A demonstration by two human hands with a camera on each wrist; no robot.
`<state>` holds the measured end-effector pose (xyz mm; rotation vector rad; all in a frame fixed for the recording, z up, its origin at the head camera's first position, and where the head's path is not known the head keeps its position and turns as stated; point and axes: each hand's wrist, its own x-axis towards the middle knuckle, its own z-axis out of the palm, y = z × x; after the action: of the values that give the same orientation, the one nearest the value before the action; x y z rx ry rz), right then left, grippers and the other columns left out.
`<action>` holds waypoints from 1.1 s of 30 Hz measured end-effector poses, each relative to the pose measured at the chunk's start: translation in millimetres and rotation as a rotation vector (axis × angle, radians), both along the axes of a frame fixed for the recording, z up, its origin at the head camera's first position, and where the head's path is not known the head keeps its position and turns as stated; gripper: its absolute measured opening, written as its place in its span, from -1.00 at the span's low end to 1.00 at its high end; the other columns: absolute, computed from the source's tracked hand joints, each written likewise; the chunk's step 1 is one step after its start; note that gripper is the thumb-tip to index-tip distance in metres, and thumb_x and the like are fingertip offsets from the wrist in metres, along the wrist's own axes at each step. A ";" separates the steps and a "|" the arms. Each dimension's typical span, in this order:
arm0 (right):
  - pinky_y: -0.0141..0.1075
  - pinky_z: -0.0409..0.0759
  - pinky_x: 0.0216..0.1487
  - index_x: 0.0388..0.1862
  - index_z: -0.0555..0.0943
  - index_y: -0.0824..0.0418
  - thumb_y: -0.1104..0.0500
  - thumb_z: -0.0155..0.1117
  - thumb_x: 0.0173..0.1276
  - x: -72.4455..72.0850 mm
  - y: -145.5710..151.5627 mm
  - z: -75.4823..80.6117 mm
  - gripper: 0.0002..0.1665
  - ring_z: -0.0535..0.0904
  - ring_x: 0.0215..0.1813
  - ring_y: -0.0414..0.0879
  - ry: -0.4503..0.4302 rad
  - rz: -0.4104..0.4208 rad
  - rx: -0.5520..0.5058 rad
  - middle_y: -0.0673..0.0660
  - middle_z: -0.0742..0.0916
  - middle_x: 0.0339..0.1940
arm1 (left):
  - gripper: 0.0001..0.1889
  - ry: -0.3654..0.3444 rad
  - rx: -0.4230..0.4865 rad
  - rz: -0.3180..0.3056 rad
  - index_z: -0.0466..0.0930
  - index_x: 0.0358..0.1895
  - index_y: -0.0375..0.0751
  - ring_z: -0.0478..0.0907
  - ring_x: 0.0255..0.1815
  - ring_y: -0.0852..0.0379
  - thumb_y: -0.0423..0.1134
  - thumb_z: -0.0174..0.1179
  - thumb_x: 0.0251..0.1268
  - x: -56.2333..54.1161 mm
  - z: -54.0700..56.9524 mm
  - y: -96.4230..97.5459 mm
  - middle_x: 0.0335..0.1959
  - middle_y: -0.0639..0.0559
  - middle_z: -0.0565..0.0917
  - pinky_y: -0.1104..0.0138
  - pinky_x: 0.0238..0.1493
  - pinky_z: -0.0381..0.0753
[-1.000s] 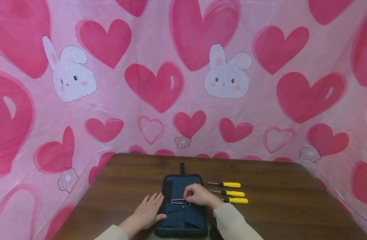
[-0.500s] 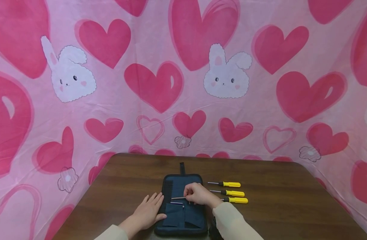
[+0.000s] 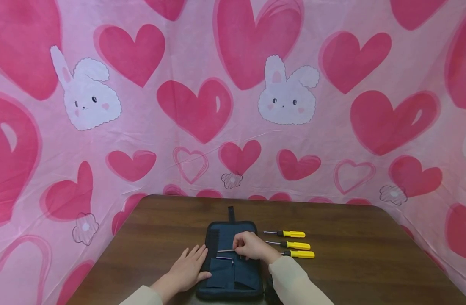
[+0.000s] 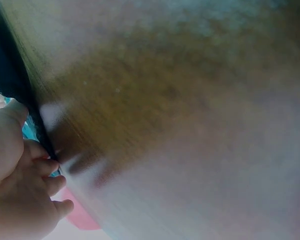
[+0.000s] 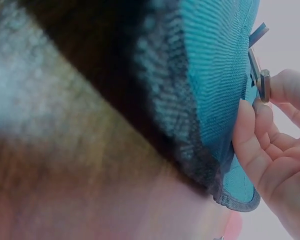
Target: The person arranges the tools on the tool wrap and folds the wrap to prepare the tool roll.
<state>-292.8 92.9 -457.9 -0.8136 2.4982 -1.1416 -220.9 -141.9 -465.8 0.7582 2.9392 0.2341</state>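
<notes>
A dark blue tool case lies open on the table, with elastic loops on its left side and pockets in its nearer half. My left hand rests on the case's left edge, fingers straight; the left wrist view catches the same hand at the rim. Over the middle of the case, my right hand pinches a thin metal hex key, its long arm pointing left. A second hex key lies just nearer. In the right wrist view, metal ends show by the fingertips of the right hand.
Three yellow-handled screwdrivers lie in a row right of the case, the nearest partly behind the right wrist. A black strap extends from the case's far edge. Something dark sits under the right sleeve. A pink heart-print cloth hangs behind the table.
My right hand has shifted very slightly away from me, and the pinched hex key has moved a little with it. The left hand stays put on the case edge.
</notes>
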 end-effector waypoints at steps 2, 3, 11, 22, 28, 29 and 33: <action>-0.38 0.51 -0.64 -0.49 0.56 0.23 0.41 0.24 0.18 0.1 -0.6 0.8 -0.88 0.44 -0.66 -0.21 0.006 0.003 0.002 0.00 0.51 -0.67 | -0.24 -0.004 -0.001 0.000 0.30 0.28 -0.36 0.18 0.30 -0.19 0.20 0.03 0.21 -0.1 0.0 -0.2 0.29 -0.23 0.30 -0.10 0.21 0.10; -0.38 0.51 -0.65 -0.49 0.55 0.24 0.41 0.23 0.17 0.1 -0.8 1.3 -0.88 0.44 -0.66 -0.21 0.011 0.005 0.003 0.00 0.51 -0.67 | -0.24 -0.007 0.000 0.000 0.30 0.28 -0.36 0.18 0.31 -0.19 0.20 0.03 0.21 -0.1 0.2 -0.3 0.29 -0.23 0.30 -0.10 0.22 0.10; -0.38 0.53 -0.63 -0.48 0.56 0.22 0.39 0.23 0.20 -1.2 -2.5 3.8 -0.88 0.45 -0.65 -0.20 0.013 0.010 0.013 -0.01 0.52 -0.66 | -0.24 -0.015 0.010 0.001 0.30 0.27 -0.37 0.18 0.30 -0.20 0.20 0.04 0.20 -1.4 0.8 -0.5 0.29 -0.24 0.31 -0.11 0.21 0.09; -0.37 0.53 -0.63 -0.44 0.57 0.23 0.38 0.22 0.22 -2.1 -1.1 -1.1 -0.91 0.44 -0.66 -0.20 -0.005 -0.006 -0.007 -0.01 0.54 -0.62 | -0.25 -0.032 0.012 0.001 0.29 0.28 -0.38 0.17 0.31 -0.19 0.18 0.05 0.20 -1.0 3.6 -0.4 0.29 -0.24 0.30 -0.11 0.22 0.08; -0.33 0.55 -0.59 -0.44 0.59 0.23 0.36 0.22 0.23 -3.4 -0.4 -3.0 -0.91 0.46 -0.61 -0.19 -0.056 -0.032 -0.011 0.00 0.56 -0.59 | -0.24 -0.037 0.005 0.006 0.29 0.28 -0.36 0.17 0.31 -0.19 0.18 0.05 0.19 -1.4 3.7 0.6 0.29 -0.24 0.30 -0.11 0.22 0.07; -0.32 0.55 -0.58 -0.44 0.59 0.23 0.36 0.22 0.23 -3.3 -0.2 -2.9 -0.91 0.46 -0.61 -0.18 -0.064 -0.036 -0.011 0.00 0.57 -0.59 | -0.24 -0.038 0.003 0.008 0.29 0.28 -0.36 0.17 0.31 -0.19 0.18 0.05 0.19 -1.5 3.8 0.9 0.29 -0.24 0.29 -0.11 0.23 0.07; -0.31 0.56 -0.56 -0.44 0.59 0.22 0.36 0.23 0.23 -2.5 -0.1 -3.1 -0.91 0.47 -0.59 -0.16 -0.085 -0.055 -0.013 0.01 0.58 -0.56 | -0.25 -0.045 0.006 0.009 0.29 0.28 -0.36 0.17 0.31 -0.20 0.17 0.07 0.19 -1.8 4.9 1.6 0.29 -0.24 0.30 -0.11 0.22 0.07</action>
<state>-295.4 92.8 -461.0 -0.6884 2.4604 -1.1859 -222.7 -140.3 -461.0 0.7312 2.9018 0.2572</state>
